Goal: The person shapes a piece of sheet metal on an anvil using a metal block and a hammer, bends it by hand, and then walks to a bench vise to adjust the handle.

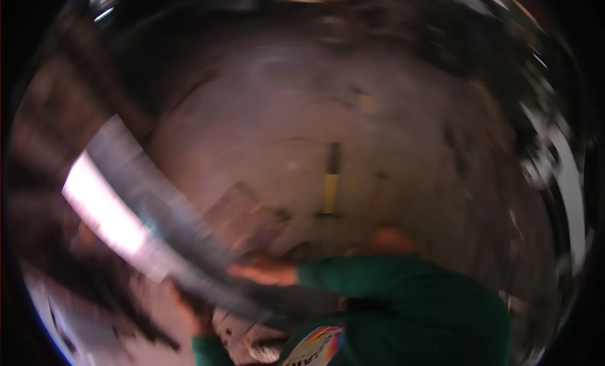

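A long, curved strip that looks like sheet metal point(161, 196) runs from the upper left down toward my body, dark grey on one side and brightly shining on the other. My left hand point(188, 308) grips its lower left edge. On the opposite edge, my right hand point(268, 271) is closed around the side, with the fingers blurred by motion. Beyond my right arm, a hammer point(331, 189) with a yellow and black handle lies on the ground, its head toward me.
Brown, dusty ground point(290, 114) spreads ahead. A flat, brownish block or plate point(236, 208) lies just past the strip. A thin stick-like object point(379, 196) is right of the hammer. Dark clutter lines the far side, and pale metal parts point(567, 189) stand at the right.
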Demonstrator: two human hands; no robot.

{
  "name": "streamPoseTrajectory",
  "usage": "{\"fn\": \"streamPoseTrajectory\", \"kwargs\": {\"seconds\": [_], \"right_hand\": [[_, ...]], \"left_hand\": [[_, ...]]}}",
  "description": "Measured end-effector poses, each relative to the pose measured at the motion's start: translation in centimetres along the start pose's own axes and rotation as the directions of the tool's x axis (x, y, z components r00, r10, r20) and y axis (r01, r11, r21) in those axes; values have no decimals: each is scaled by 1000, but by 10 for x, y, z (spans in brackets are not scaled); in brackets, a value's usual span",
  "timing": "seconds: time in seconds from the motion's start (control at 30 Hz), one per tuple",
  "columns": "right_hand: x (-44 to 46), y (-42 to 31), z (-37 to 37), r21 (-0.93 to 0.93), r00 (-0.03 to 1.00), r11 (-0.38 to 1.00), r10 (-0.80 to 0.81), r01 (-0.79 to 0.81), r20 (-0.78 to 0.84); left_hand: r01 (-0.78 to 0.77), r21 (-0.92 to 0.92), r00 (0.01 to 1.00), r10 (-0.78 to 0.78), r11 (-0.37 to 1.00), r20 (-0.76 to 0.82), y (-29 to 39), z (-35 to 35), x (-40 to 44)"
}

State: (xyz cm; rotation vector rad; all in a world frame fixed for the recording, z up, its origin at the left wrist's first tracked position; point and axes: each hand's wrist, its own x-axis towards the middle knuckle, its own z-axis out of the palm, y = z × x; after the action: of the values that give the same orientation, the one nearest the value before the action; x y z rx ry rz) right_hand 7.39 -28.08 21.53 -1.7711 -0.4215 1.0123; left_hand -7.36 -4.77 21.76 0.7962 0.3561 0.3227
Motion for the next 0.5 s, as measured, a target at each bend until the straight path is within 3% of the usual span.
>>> {"fn": "streamPoseTrajectory", "kwargs": {"seconds": [0.03,0.07,0.1,0.13,0.2,0.23,0.27,0.33,0.4,0.43,0.5], "right_hand": [[-3,-7,-5,199,985,971,-152,135,75],[1,-11,-7,204,985,964,-173,169,4],[2,-16,-7,206,979,957,-203,206,-34],[0,-21,-12,220,979,954,-191,202,-73],[2,-35,-19,258,981,953,-180,155,74],[1,-41,-23,258,982,954,-178,156,66],[-14,-43,-13,278,975,941,-216,194,52],[-20,-58,-9,324,971,919,-239,227,-1],[-24,-79,-20,274,946,908,-280,317,-165],[-34,-98,-28,292,942,899,-284,326,-177],[-70,-129,-50,250,952,921,-270,300,-145]], "left_hand": [[67,-110,997,-63,992,39,15,23,2],[-8,90,999,11,996,-41,18,-18,16],[-60,-132,986,38,989,-163,20,48,15],[-30,257,956,103,966,-276,31,121,7],[-34,282,952,116,959,-282,41,141,4],[-50,297,941,144,953,-305,45,148,6],[-62,286,945,149,956,-291,47,130,-13],[-155,384,982,184,910,-39,64,101,-14],[-113,462,986,158,880,-60,90,140,-10],[-65,558,985,144,828,-98,112,161,-11],[-73,580,989,133,811,-60,144,218,-21]]}}
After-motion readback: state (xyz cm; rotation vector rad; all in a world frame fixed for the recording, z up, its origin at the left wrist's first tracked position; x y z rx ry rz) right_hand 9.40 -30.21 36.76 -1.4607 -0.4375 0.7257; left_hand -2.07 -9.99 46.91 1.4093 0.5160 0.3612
